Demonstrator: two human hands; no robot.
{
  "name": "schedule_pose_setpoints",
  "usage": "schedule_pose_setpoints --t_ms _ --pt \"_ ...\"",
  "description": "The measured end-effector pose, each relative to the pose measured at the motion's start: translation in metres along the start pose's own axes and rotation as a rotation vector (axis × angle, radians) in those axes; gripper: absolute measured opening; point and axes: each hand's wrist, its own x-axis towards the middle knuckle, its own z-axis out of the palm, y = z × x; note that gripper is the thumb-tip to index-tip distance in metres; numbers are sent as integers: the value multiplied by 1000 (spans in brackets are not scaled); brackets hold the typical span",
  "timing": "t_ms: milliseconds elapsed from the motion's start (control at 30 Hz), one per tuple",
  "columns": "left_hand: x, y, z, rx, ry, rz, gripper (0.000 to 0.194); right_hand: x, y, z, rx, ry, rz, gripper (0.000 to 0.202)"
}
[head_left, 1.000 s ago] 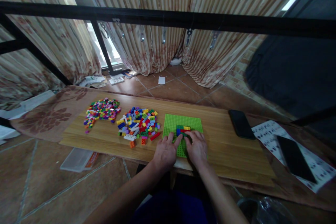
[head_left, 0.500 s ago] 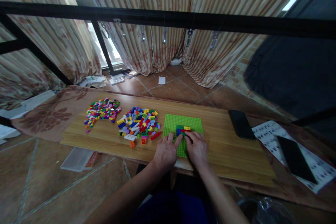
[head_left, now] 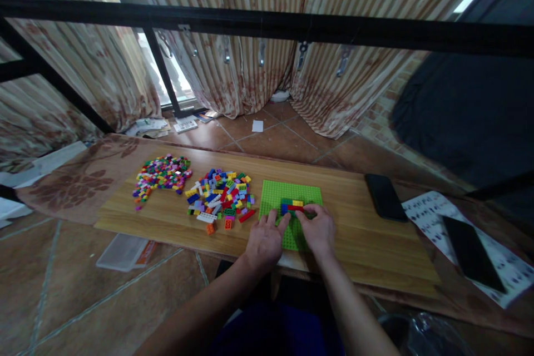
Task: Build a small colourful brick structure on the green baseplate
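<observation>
A bright green studded baseplate [head_left: 271, 192] lies on the board in front of me. On its middle sits a small cluster of building bricks: a green brick [head_left: 286, 201] and a yellow brick [head_left: 297, 203] at the back, a blue brick [head_left: 284, 209] and a long red brick [head_left: 295, 208] in front. My left hand [head_left: 265, 239] lies over the plate's lower left edge, fingers stretched out, the index tip close to the blue brick. My right hand [head_left: 320, 231] pinches the right end of the red brick between thumb and index finger; its other fingers are curled.
Left of the plate is a pile of mixed bricks [head_left: 223, 194], and beyond it a heap of tiny colourful pieces [head_left: 164, 172]. A black phone [head_left: 384, 197] lies at the right; another dark phone-like device [head_left: 473, 253] rests on a printed sheet [head_left: 429, 208]. A black rail [head_left: 250, 25] crosses ahead.
My right hand has shifted slightly right, from over the front of the cluster to the red brick's right end, uncovering more of that brick. My left hand has barely moved.
</observation>
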Motion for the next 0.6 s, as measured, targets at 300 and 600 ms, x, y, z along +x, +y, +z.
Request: schedule_pose_setpoints --t_ms 300,600 --pt "3 1 -2 -13 -23 -6 56 13 9 3 -14 -67 -1 17" --pt "9 6 -16 19 -79 9 51 25 6 6 -38 -167 22 12"
